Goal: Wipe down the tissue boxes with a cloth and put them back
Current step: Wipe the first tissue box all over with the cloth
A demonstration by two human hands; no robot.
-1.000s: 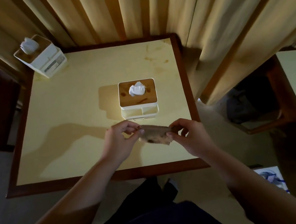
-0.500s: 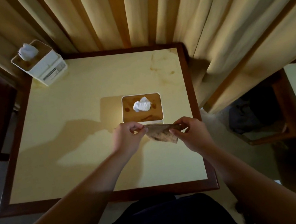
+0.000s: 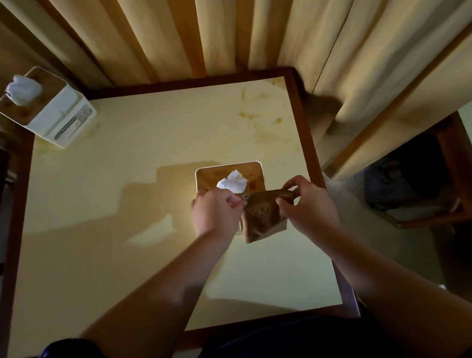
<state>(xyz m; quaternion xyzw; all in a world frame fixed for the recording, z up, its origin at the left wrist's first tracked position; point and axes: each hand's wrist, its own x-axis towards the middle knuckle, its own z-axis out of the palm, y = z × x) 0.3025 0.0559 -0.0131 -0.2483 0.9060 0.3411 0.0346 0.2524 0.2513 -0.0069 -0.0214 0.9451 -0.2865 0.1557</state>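
Hands: left (image 3: 216,211) and right (image 3: 309,204) each pinching cloth (image 3: 263,217) above near tissue box (image 3: 230,179), mid-counter (image 3: 118,257).
Far box (image 3: 47,112): counter's back-left corner.
Progress: apparently early; no wiping contact yet.

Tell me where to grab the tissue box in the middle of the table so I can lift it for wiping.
Probably grip the middle tissue box by its two white side walls, coming from above, one of the hands spanning it. Its top is a flat brown lid with a tissue sticking out, so avoid pressing there. Both hands now pinch the cloth, so free one first.
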